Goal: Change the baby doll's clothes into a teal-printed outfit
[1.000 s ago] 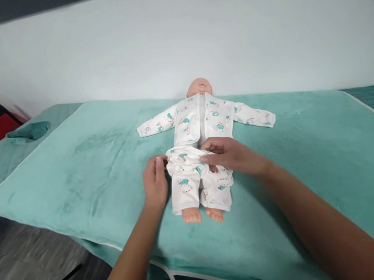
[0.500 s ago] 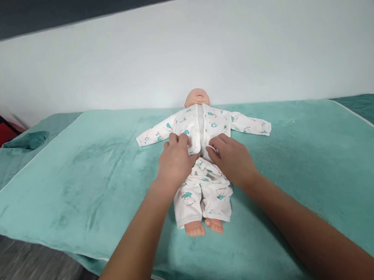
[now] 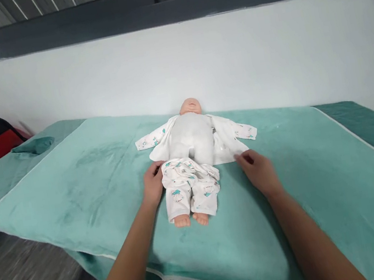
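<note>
Clock centre = middle of the doll (image 3: 191, 132); 12 points at the wall (image 3: 126, 78). Doll lies on its back on the green bed cover (image 3: 74, 192), head at 12, feet at 6. Jacket (image 3: 229, 140) hangs open under it, sleeves at 10 and 2, front panels laid out to each side of the white torso. Pants (image 3: 177, 177) cover the legs toward 6, bunched at the waist.

Right hand (image 3: 237, 156), at 4: thumb and forefinger narrow, pinching the lower corner of the jacket. Left hand (image 3: 160, 162), at 8: fingers bunched close at the pants' waist, just beside the other jacket corner; cannot tell if cloth is gripped.

Handling (judged): jacket and pants light, limp, not fragile; they should fold rather than push, so lead by an edge. Best holds: 2 lower front corners of the jacket, 2 sides of the pants' waist. Doll probably heavier; torso looks smooth and may slide within the cloth. To lift, 1 hand behind the neck, 1 under the hips.
</note>
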Demonstrator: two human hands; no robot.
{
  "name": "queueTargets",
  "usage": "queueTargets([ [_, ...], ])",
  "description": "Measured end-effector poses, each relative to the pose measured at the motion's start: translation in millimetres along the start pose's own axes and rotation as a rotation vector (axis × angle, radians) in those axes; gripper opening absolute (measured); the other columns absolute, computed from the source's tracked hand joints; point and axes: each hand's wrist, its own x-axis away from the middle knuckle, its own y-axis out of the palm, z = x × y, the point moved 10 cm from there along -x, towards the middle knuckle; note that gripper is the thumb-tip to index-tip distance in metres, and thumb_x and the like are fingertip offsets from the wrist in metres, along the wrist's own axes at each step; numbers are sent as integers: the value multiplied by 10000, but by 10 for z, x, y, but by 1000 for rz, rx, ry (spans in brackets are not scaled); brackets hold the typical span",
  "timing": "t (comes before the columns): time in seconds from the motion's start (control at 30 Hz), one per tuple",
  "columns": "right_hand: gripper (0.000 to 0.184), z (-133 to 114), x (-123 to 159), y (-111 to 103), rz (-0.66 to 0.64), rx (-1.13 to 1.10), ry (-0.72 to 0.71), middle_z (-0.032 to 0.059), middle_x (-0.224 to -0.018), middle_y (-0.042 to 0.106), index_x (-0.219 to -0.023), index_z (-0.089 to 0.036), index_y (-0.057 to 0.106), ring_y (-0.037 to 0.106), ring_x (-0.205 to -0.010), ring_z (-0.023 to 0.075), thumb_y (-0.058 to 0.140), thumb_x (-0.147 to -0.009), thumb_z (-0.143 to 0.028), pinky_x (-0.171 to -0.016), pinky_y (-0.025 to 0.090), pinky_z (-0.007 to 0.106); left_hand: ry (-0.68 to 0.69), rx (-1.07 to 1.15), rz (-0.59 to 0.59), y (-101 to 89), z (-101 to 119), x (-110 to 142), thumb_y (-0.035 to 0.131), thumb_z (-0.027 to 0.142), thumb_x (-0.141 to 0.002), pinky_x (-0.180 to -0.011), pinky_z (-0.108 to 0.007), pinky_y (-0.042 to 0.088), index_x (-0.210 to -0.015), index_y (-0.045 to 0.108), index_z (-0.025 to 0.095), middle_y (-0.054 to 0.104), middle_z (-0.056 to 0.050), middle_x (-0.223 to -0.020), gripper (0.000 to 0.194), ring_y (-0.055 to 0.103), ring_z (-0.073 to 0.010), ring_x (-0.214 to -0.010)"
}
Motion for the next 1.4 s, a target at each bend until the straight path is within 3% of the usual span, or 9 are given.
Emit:
queueTargets([
  [0.07, 250, -316, 173, 319, -190, -161, -164, 36, -850, 674, -870, -221, 647, 604, -792, 199, 611, -895, -468, -704, 452, 324, -90, 145, -188, 190, -76, 99, 746, 364, -751, -803, -304, 469, -908, 741, 189, 725, -33, -907, 235, 623, -187, -846],
  [0.17, 154, -627, 378, 582, -350, -288, -320, 34, -966, 655, -939, -236, 651, 605, -887, 183, 578, -945, -372, -746, 482, 307, -153, 267, -266, 241, -89, 149, 784, 320, -720, -784, -292, 470, -938, 760, 196, 734, -37, -942, 252, 630, -183, -852],
  [0.3, 91, -697, 440, 577, -354, -329, -388, 35, -1009, 617, -988, -253, 632, 597, -917, 179, 639, -927, -320, -772, 508, 320, -173, 313, -379, 278, -42, 185, 774, 304, -748, -743, -270, 445, -908, 756, 192, 690, -38, -935, 196, 596, -167, -843],
  [0.57, 225, -831, 574, 547, -335, -171, -604, 59, -1101, 606, -1118, -276, 601, 588, -961, 194, 667, -906, -237, -811, 522, 351, -68, 318, -705, 466, 148, 329, 748, 288, -792, -696, -239, 361, -927, 733, 184, 536, -22, -949, 170, 480, -126, -815],
  [0.67, 308, -801, 590, 618, -359, -107, -591, 75, -1180, 606, -1188, -277, 574, 593, -1037, 216, 664, -897, -233, -871, 521, 374, -75, 320, -724, 478, 122, 324, 744, 258, -784, -654, -234, 327, -902, 707, 173, 503, -14, -913, 150, 433, -114, -765],
  [0.8, 193, -743, 542, 610, -316, -112, -538, 65, -1128, 639, -1135, -258, 607, 606, -990, 206, 576, -945, -255, -860, 501, 356, -100, 343, -706, 472, 58, 314, 765, 253, -767, -632, -229, 297, -842, 642, 170, 461, 3, -877, 167, 396, -103, -735],
  [1.07, 271, -455, 370, 593, -323, -254, -204, 24, -988, 715, -996, -228, 718, 622, -938, 203, 587, -946, -459, -864, 469, 317, -67, 440, -576, 426, 51, 280, 755, 322, -806, -705, -228, 349, -804, 568, 167, 501, -7, -918, 243, 452, -114, -802],
  [1.23, 308, -467, 308, 573, -232, -271, -174, 21, -937, 683, -974, -218, 708, 577, -903, 198, 584, -928, -497, -854, 446, 317, -104, 437, -477, 380, 37, 258, 778, 332, -775, -770, -236, 395, -812, 581, 171, 574, -34, -1080, 257, 517, -134, -893],
  [1.4, 366, -391, 154, 701, -80, -500, -1, 19, -878, 670, -951, -231, 682, 574, -829, 196, 594, -884, -580, -759, 480, 320, -93, 385, -416, 344, 63, 251, 766, 342, -784, -797, -239, 419, -804, 587, 168, 575, -50, -1313, 251, 564, -143, -961],
])
